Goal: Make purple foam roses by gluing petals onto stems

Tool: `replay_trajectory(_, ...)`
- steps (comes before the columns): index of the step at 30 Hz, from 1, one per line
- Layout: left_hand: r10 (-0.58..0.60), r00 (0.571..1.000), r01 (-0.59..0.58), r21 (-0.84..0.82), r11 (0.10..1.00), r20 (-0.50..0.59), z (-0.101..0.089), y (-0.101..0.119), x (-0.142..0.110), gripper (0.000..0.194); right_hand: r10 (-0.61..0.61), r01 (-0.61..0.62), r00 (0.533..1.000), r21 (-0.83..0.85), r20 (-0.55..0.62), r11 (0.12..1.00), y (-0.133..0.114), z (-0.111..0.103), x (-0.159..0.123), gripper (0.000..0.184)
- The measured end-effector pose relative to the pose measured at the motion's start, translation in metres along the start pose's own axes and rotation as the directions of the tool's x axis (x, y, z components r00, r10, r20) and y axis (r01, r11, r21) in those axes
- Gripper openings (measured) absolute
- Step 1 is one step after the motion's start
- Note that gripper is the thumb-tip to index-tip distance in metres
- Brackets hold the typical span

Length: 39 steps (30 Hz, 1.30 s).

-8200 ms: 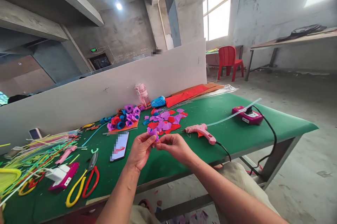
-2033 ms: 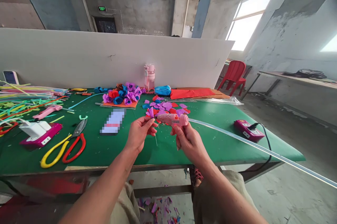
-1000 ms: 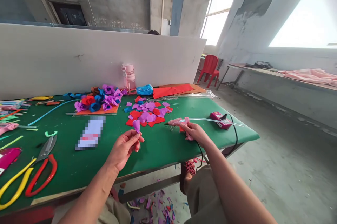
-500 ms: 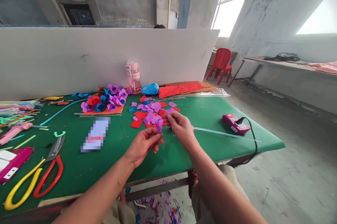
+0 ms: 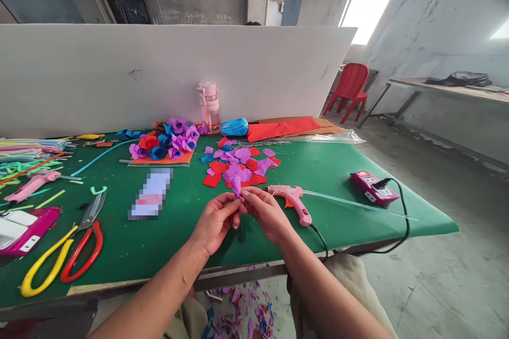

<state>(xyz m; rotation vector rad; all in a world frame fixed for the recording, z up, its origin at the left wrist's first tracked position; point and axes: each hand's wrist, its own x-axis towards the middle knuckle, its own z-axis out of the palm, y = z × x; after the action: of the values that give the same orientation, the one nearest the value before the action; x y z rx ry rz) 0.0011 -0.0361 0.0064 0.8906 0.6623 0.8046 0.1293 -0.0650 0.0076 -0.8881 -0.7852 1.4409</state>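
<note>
A small purple paper flower bud (image 5: 235, 185) stands upright on a thin wire stem in front of me. My left hand (image 5: 218, 222) is closed, pinching the bud at its base. My right hand (image 5: 265, 213) meets it there from the right, thumb and fingers pressed against the purple paper. Just beyond the bud lie loose purple, red and blue paper petals (image 5: 242, 155). A pink hot glue gun (image 5: 292, 201) rests on the green table to the right of my right hand, with a long clear glue stick (image 5: 350, 202) sticking out of its back.
Finished paper roses (image 5: 167, 140) lie in a heap at the back left. Left of my hands are a phone (image 5: 151, 194), scissors (image 5: 87, 222) and a second pink glue gun (image 5: 34, 186). A magenta power strip (image 5: 374, 189) sits right; a pink bottle (image 5: 209, 104) stands by the white partition (image 5: 167, 74).
My right hand used the glue gun on the bud, laid the gun on the table and let go. It then reached toward the petals and came back to the bud in my left hand.
</note>
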Motion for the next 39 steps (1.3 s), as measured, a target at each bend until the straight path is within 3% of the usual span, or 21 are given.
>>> replay_trajectory(16,0.049,0.998,-0.044,0.114,0.992,-0.045,0.000,-0.007,-0.002,0.016,-0.066,0.046,0.993,-0.196,-0.100,0.980,0.004,0.001,0.000,0.018)
replay_trajectory(19,0.062,0.996,-0.054,0.126,0.991,-0.060,0.001,-0.007,-0.002,0.016,-0.030,0.012,0.994,-0.158,-0.108,0.987,0.001,0.001,0.000,0.020)
replay_trajectory(22,0.033,0.997,-0.028,0.083,0.996,-0.062,-0.001,-0.006,-0.001,0.017,0.010,-0.011,0.990,0.000,-0.143,1.000,-0.007,-0.002,0.000,0.026)
replay_trajectory(24,0.018,0.998,-0.014,0.057,0.998,-0.067,-0.003,-0.005,-0.001,0.017,-0.045,0.065,0.975,0.084,-0.219,0.994,-0.011,-0.008,0.001,0.024)
replay_trajectory(27,0.011,0.998,-0.007,0.056,0.998,-0.069,-0.004,-0.004,-0.001,0.017,-0.198,0.226,0.936,0.065,-0.290,0.972,-0.014,-0.017,0.002,0.008)
replay_trajectory(30,0.018,0.997,-0.013,0.074,0.997,-0.073,-0.004,-0.004,-0.002,0.018,-0.210,0.208,0.953,-0.031,-0.217,0.978,-0.013,-0.020,0.002,0.025)
replay_trajectory(34,0.021,0.997,-0.013,0.105,0.994,-0.075,-0.001,-0.003,-0.003,0.019,-0.213,0.160,0.959,-0.262,-0.189,0.952,-0.011,-0.013,0.000,0.024)
replay_trajectory(39,0.042,0.998,-0.032,0.183,0.983,-0.051,0.001,-0.003,-0.004,0.019,-0.098,0.061,0.990,-0.326,-0.097,0.943,-0.012,-0.004,-0.003,0.031)
